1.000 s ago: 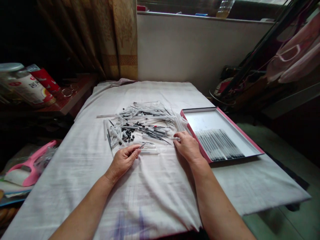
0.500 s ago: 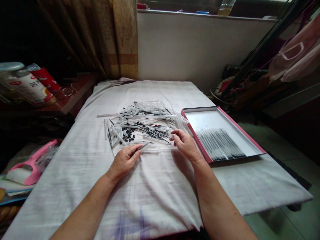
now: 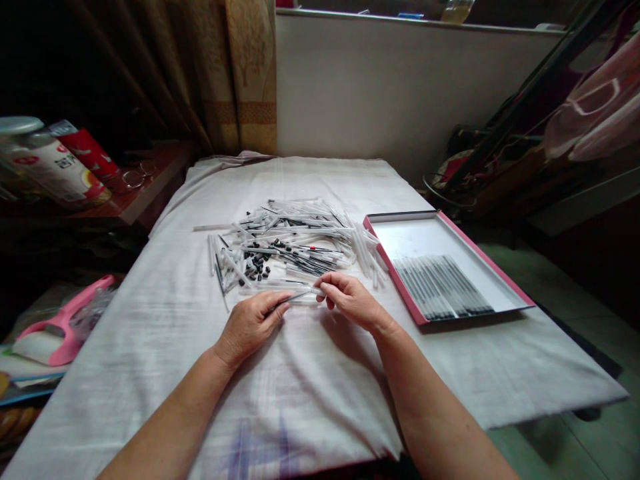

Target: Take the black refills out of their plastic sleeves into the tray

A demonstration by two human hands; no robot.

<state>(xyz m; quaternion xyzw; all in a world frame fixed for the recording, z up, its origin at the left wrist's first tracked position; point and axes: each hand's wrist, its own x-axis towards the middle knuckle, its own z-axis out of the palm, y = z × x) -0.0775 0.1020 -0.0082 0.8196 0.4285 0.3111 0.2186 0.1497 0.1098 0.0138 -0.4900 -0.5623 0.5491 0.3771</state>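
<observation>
A heap of clear pen barrels, black refills and small black caps lies on a white cloth. My left hand rests on the cloth below the heap and pinches a thin black refill that points right. My right hand is closed just to its right, fingertips pinching a clear pen barrel near the refill's tip. Both hands sit at the heap's near edge.
A shallow pink-edged box holding a row of finished pens lies right of the heap. A dark side table with a jar and glasses stands at the left. A pink tool lies lower left. The cloth's right edge drops to the floor.
My right hand moved left from the heap's right side, beside the box, to meet the left hand, and closed on a clear barrel. The left hand stayed put, holding the refill.
</observation>
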